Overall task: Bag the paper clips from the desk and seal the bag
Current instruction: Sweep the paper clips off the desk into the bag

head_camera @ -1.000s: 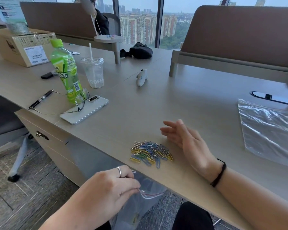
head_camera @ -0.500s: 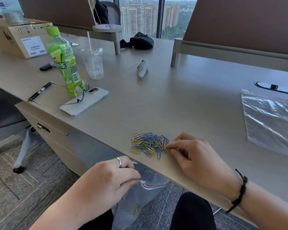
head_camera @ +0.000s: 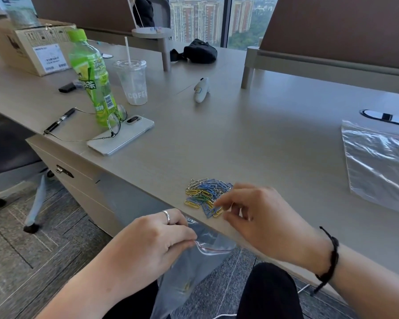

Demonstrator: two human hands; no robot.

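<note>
A pile of coloured paper clips (head_camera: pixel 204 194) lies on the desk (head_camera: pixel 263 139) close to its front edge. My right hand (head_camera: pixel 263 217) rests on the right side of the pile, its fingertips pinched on a few clips at the pile's near corner. My left hand (head_camera: pixel 152 242) is below the desk edge and grips the red-striped rim of a clear zip bag (head_camera: pixel 189 272), which hangs down with its mouth just under the edge. A few clips show inside the bag near its bottom.
A second clear plastic bag (head_camera: pixel 378 162) lies flat at the desk's right. To the left stand a green bottle (head_camera: pixel 91 77), a plastic cup (head_camera: pixel 133 81), a phone (head_camera: pixel 122 134) with glasses (head_camera: pixel 106 125) and a pen (head_camera: pixel 59 120). A white device (head_camera: pixel 201 89) lies mid-desk.
My right hand came down from an open pose beside the pile and closed its fingertips on clips at the pile's near right corner. The left hand kept holding the bag.
</note>
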